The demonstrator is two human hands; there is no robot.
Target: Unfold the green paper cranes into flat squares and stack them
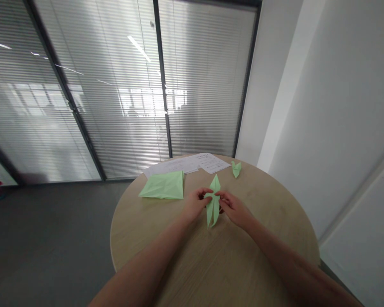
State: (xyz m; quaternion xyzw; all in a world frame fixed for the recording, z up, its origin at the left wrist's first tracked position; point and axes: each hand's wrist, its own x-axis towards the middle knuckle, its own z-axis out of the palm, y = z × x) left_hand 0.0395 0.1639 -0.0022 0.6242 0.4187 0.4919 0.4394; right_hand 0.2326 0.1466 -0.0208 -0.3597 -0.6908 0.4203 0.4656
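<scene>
A long folded piece of green origami paper (215,186) is held between my two hands over the round table. It comes to a point at the far end and splits into two narrow legs at the near end. My left hand (197,202) pinches its left edge at the middle, thumb on top. From the other side, my right hand (233,206) grips the right edge with thumb and fingertips. Some fingers of both hands are hidden beneath the paper.
On the wooden table (243,256), a creased green sheet (164,185) lies to the left. Printed white papers (208,162) overlap at the far edge. A small folded green figure (236,169) sits at the far right. Beyond stands a glass partition with blinds (128,128); a white wall (345,106) rises on the right.
</scene>
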